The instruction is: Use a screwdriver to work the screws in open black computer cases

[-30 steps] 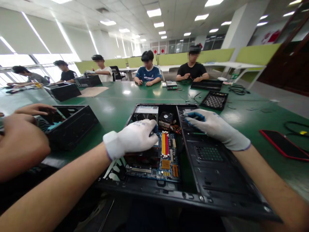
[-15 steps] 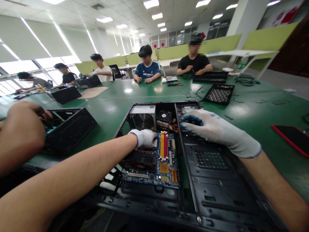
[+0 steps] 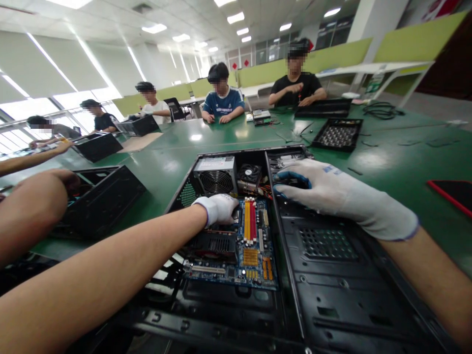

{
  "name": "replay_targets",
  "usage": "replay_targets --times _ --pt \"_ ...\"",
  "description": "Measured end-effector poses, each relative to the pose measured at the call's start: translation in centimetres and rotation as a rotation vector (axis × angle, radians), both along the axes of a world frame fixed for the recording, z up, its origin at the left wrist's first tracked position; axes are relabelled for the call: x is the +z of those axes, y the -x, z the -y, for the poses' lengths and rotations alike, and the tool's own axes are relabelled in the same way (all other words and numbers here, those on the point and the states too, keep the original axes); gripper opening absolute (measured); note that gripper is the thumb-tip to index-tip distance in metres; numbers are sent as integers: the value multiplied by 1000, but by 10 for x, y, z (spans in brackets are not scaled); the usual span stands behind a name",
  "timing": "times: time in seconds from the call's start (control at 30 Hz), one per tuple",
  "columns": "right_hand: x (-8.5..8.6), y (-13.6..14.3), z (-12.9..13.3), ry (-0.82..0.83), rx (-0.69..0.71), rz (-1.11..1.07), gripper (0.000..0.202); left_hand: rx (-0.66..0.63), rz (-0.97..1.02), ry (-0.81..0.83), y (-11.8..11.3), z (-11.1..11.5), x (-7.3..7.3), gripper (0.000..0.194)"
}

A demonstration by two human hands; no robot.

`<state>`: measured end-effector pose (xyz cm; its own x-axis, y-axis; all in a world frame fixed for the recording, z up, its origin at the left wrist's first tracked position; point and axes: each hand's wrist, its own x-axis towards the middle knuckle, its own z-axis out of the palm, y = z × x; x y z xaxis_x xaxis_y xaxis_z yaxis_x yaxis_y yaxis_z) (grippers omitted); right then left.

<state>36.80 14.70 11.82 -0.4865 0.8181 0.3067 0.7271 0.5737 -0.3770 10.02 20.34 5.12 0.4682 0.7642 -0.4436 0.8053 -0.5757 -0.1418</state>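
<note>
An open black computer case lies before me, with a blue motherboard inside it. My left hand, in a white glove, is bent down over the board's upper left part, beside the yellow and red memory slots. Its fingers are drawn together, and their tips are hidden. My right hand, in a white glove with blue-coated fingers, rests over the upper right of the case near the dividing rail. A gap shows between its thumb and fingers. A dark graphics card sits below my left hand.
A power supply and a cooler fan occupy the case's far end. Left of it stands another black case with a co-worker's arm reaching in. A black tray and cables lie beyond, before seated people.
The view has shifted slightly, and both my hands keep nearly the same places on the case. At far left, another person's arm has come into view.
</note>
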Motion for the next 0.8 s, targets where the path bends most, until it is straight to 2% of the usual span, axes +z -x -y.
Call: replay_targets --times 0.17,0.4,0.8 --pt "-1 -1 0 -3 -8 15 46 3 -30 15 0 -3 0 42" --pt "0 0 2 -18 -23 28 50 18 -20 -1 1 -4 -1 48" --pt "2 1 2 0 9 31 44 85 30 -50 2 0 -1 38"
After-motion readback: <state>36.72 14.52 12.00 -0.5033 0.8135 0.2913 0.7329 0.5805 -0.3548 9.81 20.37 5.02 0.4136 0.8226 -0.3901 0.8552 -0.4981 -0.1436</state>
